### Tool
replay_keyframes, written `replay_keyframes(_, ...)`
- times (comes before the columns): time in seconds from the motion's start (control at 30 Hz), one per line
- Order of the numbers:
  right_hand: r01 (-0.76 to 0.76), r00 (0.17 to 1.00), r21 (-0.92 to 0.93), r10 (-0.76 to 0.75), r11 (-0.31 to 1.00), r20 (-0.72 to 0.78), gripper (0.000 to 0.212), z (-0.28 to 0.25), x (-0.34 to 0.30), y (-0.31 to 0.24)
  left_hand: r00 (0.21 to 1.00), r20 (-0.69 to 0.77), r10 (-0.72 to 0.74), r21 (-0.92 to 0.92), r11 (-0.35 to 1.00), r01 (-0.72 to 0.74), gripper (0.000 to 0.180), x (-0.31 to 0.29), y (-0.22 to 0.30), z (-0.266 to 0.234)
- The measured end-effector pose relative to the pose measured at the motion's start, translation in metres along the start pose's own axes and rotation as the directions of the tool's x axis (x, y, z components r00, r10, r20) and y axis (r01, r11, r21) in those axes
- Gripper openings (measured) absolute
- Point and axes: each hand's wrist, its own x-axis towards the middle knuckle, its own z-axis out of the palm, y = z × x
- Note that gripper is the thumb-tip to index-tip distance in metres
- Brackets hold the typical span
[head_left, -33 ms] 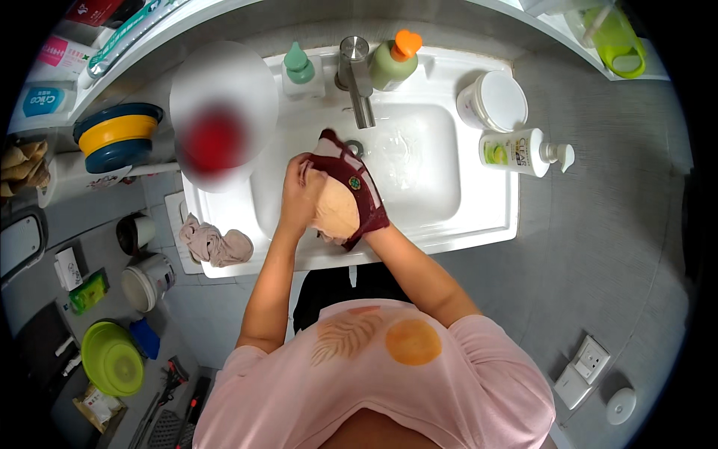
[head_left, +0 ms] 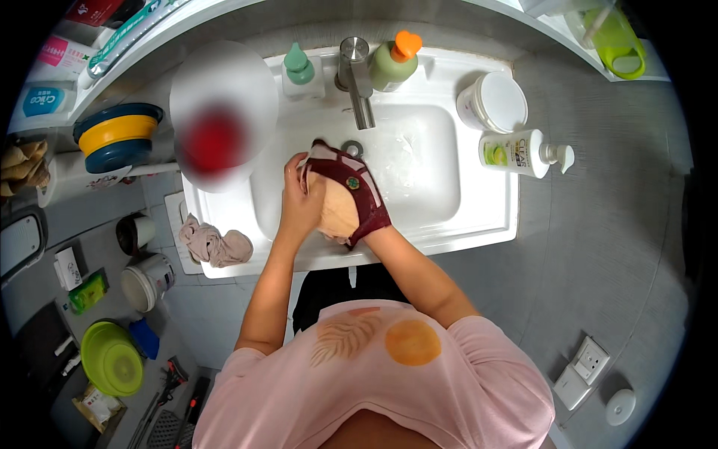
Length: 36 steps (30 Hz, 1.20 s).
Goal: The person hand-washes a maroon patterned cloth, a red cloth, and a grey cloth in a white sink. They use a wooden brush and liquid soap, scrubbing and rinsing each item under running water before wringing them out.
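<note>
Over the near part of the white sink (head_left: 437, 228), I have a maroon and beige cloth item (head_left: 361, 196) with pale stripes and a small round green emblem; its exact kind is unclear. At its left edge my left hand (head_left: 301, 206) grips it, fingers curled around the cloth. My right hand (head_left: 378, 235) goes in under the cloth from the near right; only the wrist shows, and its fingers are hidden. Just beyond the cloth's far end lies the drain (head_left: 352, 148), below a metal faucet (head_left: 360, 97).
A green pump bottle with an orange top (head_left: 393, 63) and a green dispenser (head_left: 298, 66) flank the faucet. On the right rim are a white tub (head_left: 501, 102) and a white pump bottle (head_left: 516, 153). A crumpled greyish-pink cloth (head_left: 217, 243) lies at the near left; a blurred red-and-white shape (head_left: 223, 112) covers the far left.
The cloth's far end has shifted slightly left and nearer to me. My left hand has turned a little, its fingers now drawn farther over the cloth's left edge.
</note>
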Motion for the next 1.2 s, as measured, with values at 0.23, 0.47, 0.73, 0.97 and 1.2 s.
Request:
replay_keyframes(0.23, 0.088, 0.885, -0.189, -0.164, 0.978, -0.437, 0.023, 0.023, 0.006, -0.001, 0.967, 0.064, -0.247, -0.080, 0.964, 0.252, 0.054, -0.026, -0.006, 0.014)
replay_keyframes(0.47, 0.198, 0.952, -0.913, -0.293, 0.356, 0.093, 0.027, 0.043, 0.010, -0.064, 0.806, 0.115, -0.580, -0.844, 0.371, 0.388, 0.039, -0.015, -0.047, -0.004)
replay_keyframes(0.73, 0.052, 0.958, -0.706, -0.236, 0.706, -0.165, 0.038, 0.053, 0.017, -0.071, 0.857, 0.251, -0.450, -0.835, 0.347, 0.427, 0.035, -0.001, -0.052, -0.012)
replay_keyframes(0.97, -0.084, 0.967, -0.377, -0.016, 0.922, -0.256, 0.036, 0.030, 0.041, -0.049, 0.817, 0.472, -0.332, -0.768, 0.299, 0.566, 0.034, 0.004, -0.043, -0.020)
replay_keyframes(1.2, -0.450, 0.862, 0.461, 0.507, 0.765, 0.002, 0.030, -0.013, 0.045, -0.046, 0.815, 0.532, -0.229, -0.773, 0.261, 0.578, 0.037, 0.009, -0.043, -0.026)
